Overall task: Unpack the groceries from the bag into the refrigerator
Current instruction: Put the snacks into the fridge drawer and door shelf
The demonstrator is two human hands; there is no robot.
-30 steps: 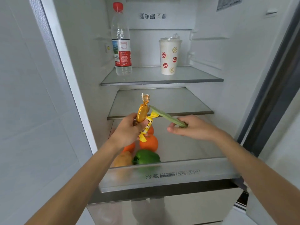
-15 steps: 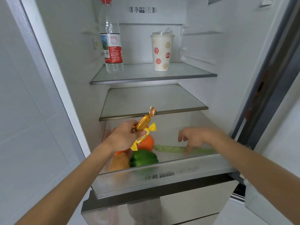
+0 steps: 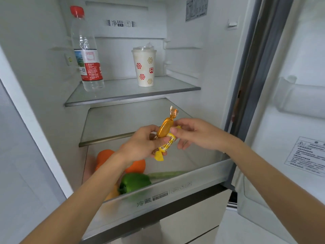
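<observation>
Head view: left hand (image 3: 140,145) grips two wrapped candies in front of the middle shelf (image 3: 109,140), above the open drawer (image 3: 175,189). Gold candy (image 3: 165,127) stands long axis near upright, twisted end up; yellow candy (image 3: 166,146), lettering unreadable, runs down-left beneath it. Right hand (image 3: 195,134) comes in from the right, fingers loosely curled, fingertips (image 3: 175,129) touching or just beside the candies; grip unclear. Drawer front reads "冷藏"; rear panel "净 DEO".
</observation>
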